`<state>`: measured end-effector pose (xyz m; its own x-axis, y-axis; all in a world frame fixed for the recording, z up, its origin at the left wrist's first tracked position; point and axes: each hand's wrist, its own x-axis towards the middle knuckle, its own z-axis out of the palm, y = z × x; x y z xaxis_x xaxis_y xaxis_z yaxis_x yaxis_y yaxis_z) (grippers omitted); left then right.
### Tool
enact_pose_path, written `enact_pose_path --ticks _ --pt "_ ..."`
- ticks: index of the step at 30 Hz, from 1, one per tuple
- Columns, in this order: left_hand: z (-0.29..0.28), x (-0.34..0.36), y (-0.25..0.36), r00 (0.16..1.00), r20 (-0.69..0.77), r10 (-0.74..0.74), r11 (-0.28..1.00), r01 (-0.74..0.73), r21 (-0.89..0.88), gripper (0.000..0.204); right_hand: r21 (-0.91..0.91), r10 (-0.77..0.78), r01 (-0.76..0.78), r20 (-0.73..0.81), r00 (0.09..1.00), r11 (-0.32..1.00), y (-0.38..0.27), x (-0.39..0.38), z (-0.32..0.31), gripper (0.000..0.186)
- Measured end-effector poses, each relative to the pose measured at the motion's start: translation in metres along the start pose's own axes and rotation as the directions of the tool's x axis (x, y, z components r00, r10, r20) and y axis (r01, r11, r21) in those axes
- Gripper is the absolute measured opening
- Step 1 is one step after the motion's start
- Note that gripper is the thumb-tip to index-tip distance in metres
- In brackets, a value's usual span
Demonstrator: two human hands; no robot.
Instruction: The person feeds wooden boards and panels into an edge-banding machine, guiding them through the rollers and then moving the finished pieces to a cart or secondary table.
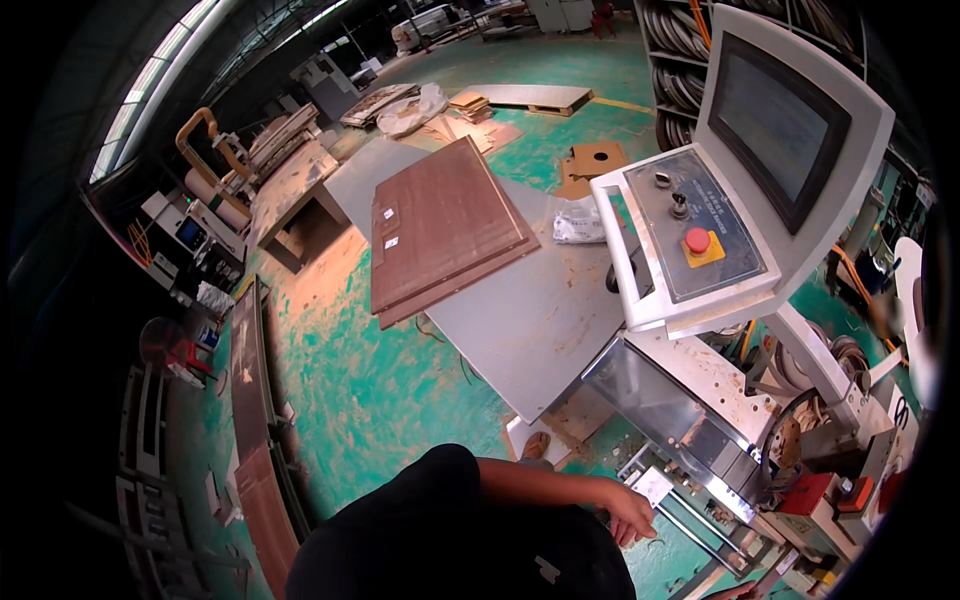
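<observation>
Left hand (pixel 628 512) — forearm reaching rightward from a black sleeve (pixel 445 475), hand low over the pale plate (pixel 653 487) and metal rails (pixel 700 539) of a machine. Fingers slightly bent, pointing down; whether they pinch or touch anything beneath the palm, cannot tell. Right hand: cannot be made out, finger state likewise.

Plate and rails: at the machine's lower left side, beyond the near corner of the grey bench (pixel 535 335). Judged rigid and smooth, likely fixed; best held by the outer rail, clear of the plate.

Brown panels (pixel 440 225), stacked: lying across the bench, overhanging its left edge above the green floor (pixel 355 400); two small white labels on top. Judged stiff, heavy for their breadth, somewhat slick-faced, corners liable to chip — grip at opposite edges, the overhanging side offering room for fingers underneath.

Plastic bag (pixel 580 222), whitish: near the bench's right edge. Judged light and soft.

Control console (pixel 720 275): pale housing, dark screen (pixel 772 125), red button (pixel 697 240) on yellow; stands over the bench's right edge.
</observation>
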<state>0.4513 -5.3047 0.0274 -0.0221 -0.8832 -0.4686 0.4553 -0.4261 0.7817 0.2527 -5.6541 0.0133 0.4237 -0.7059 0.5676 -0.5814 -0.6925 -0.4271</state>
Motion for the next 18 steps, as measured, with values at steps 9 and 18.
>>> enact_pose_path --ticks 9,18 --pt "-0.212 -0.423 -0.138 -0.254 -0.932 0.257 0.885 -0.324 0.333 0.023 0.298 -0.302 0.250 0.145 0.942 0.921 -0.231 -0.126 -0.006 0.042" --pt "-0.411 -0.777 -0.267 -0.907 -0.343 0.244 0.897 0.345 -0.276 0.053 0.368 -0.090 -0.108 0.481 0.872 0.924 -0.329 -0.259 -0.006 0.031"
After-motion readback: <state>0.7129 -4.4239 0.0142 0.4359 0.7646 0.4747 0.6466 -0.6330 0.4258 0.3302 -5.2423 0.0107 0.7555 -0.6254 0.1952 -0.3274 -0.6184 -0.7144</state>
